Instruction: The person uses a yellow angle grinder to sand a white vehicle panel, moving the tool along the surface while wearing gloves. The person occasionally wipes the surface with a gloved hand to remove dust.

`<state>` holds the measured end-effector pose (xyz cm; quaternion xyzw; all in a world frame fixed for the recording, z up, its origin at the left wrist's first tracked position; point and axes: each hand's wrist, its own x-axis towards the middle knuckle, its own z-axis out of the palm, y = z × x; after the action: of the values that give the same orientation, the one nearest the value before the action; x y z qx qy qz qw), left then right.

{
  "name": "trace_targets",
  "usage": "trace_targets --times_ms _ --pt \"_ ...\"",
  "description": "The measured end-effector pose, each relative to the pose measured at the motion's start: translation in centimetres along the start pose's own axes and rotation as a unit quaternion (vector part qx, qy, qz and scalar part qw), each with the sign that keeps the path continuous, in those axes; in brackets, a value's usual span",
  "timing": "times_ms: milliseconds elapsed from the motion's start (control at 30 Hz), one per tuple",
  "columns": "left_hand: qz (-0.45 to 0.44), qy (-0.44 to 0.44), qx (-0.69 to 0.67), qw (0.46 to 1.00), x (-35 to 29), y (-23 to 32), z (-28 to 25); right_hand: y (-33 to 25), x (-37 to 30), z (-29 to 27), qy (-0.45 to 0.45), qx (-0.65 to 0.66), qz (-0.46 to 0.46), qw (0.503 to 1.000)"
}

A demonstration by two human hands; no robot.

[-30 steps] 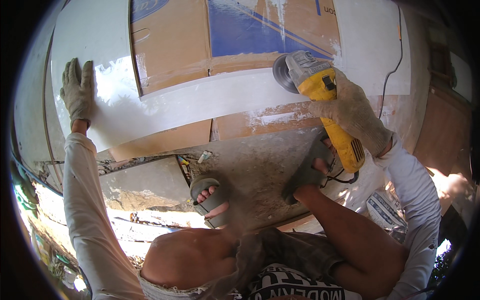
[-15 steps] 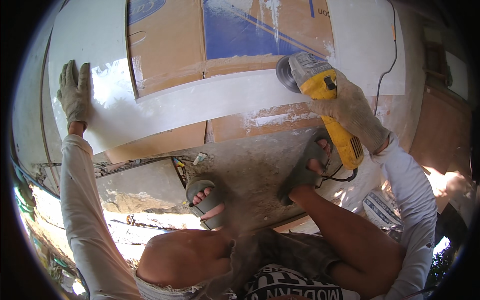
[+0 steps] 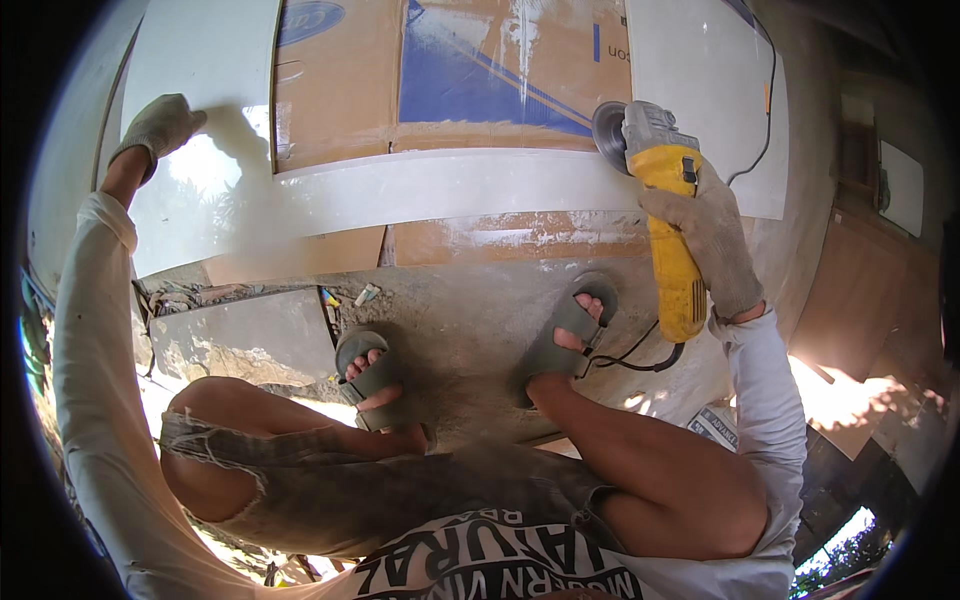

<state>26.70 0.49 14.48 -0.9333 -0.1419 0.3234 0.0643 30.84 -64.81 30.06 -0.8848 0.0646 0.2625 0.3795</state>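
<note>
My right hand (image 3: 710, 235), in a knit work glove, grips a yellow and grey angle grinder (image 3: 672, 230) by its body. The grinder's dark disc (image 3: 609, 137) is over the right part of a white sheet (image 3: 430, 180), at the corner of its cut-out; I cannot tell whether it touches. Above the sheet's left side is my gloved left hand (image 3: 163, 132), its fingers curled under and a shadow beside it. What lies in that palm, if anything, is hidden. Printed cardboard (image 3: 340, 110) in brown and blue shows through the cut-out.
The grinder's black cord (image 3: 640, 366) runs down near my right sandal (image 3: 570, 340). My left sandal (image 3: 375, 380) stands on the dusty floor beside a grey slab (image 3: 245, 338). Brown boards (image 3: 855, 300) lean at the right. Another dark cable (image 3: 768, 120) crosses the sheet's right side.
My left hand has come off the sheet, from flat with fingers spread to curled. The grinder has shifted slightly right and turned more upright. My left leg has swung outward, and the view has shifted.
</note>
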Motion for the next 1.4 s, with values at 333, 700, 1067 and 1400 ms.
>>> trace_targets --times_ms 333,700,1067,1400 --pt "0.238 -0.3 -0.709 0.592 -22.7 47.8 -2.5 1.7 0.0 -1.2 0.006 0.076 0.0 0.997" --pt "0.272 -0.3 -0.889 0.214 -25.6 56.3 -2.5 2.8 0.4 -2.0 0.031 0.196 0.03 0.98" --pt "0.232 -0.231 -0.864 0.382 -27.5 56.3 -4.2 2.1 -2.0 -2.2 -0.014 0.197 -0.051 0.979" --pt "0.33 -0.059 -0.833 0.44 -28.7 55.7 -4.1 6.5 -5.5 -4.0 -0.001 0.227 0.037 0.973"
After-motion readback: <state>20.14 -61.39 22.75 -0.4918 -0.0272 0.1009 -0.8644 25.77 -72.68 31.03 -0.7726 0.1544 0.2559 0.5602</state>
